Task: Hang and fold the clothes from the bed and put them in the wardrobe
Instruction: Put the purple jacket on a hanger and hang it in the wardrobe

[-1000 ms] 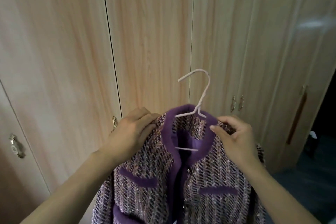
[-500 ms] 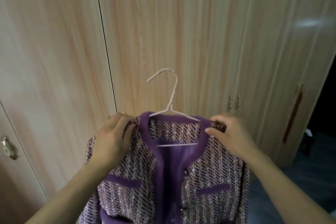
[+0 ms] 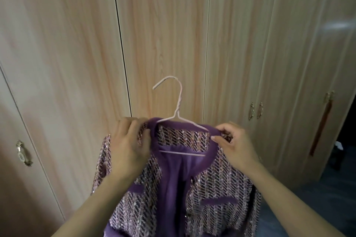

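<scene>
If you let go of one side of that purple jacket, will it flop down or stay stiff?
Probably flop. The purple jacket drapes in soft folds below the left hand and right hand, so it looks limp, not stiff. The thin wire hanger would likely tip, and the shoulder might slide off. Its thick tweed weave suggests some weight.

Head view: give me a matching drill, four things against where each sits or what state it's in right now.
Things:
1. left hand
2. right hand
3. wire hanger
4. wardrobe doors

States:
A. shut, behind the garment
B. hook sticking up above the collar
C. pinching the purple collar trim
D. gripping the shoulder of the tweed jacket

Pairs: 1-D, 2-C, 3-B, 4-A
</scene>
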Demonstrator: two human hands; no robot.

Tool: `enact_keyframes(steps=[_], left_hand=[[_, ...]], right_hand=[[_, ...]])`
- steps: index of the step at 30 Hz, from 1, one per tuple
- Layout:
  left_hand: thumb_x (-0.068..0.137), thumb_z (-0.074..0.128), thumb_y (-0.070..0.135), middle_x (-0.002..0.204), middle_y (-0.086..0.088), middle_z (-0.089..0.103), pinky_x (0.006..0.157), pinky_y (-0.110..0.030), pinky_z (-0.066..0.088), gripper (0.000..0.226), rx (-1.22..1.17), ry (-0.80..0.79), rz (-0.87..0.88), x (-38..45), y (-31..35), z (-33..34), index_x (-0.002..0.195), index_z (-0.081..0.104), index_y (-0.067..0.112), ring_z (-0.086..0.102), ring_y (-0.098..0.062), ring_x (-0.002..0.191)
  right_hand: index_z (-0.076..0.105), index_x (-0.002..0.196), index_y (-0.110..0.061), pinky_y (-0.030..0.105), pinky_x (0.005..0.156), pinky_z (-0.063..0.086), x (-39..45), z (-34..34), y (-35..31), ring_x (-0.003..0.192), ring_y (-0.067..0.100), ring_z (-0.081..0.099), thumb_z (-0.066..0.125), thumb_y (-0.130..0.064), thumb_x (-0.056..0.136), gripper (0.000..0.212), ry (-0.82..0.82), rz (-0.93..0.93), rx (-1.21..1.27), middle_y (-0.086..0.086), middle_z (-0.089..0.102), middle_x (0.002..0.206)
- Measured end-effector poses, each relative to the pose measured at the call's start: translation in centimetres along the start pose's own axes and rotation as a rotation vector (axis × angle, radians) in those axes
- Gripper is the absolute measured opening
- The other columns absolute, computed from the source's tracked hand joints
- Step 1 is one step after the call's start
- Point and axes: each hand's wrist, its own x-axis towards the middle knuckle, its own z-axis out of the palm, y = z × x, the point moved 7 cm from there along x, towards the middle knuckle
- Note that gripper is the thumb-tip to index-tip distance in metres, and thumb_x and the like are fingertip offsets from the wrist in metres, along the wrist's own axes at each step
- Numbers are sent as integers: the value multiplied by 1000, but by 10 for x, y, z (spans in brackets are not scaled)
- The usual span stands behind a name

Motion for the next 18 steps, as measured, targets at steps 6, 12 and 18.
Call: enact_keyframes(steps=[6,12,18], left_hand=[[94,54,46,61,-3,62,61,-42,46,43,-389,-497,-251,-37,72,61,72,65,10,53,-10,54],[71,58,66,60,-2,62,60,-46,46,52,-775,-472,-716,-54,55,94,79,70,17,53,-17,59],[84,63,53,67,-1,68,66,-46,50,40,-729,-401,-748,-45,46,70,79,69,14,60,-25,64]], right_hand=[[70,79,-23,30,67,52,-3,26,-12,73,9,63,79,-12,81,14,69,-20,10,-9,66,77],[71,81,-21,37,61,56,-12,48,-13,66,13,67,68,-4,83,18,72,22,68,-5,70,74],[69,77,-20,37,59,53,-16,62,-29,63,13,62,69,-4,80,16,82,-38,156,-3,67,71]])
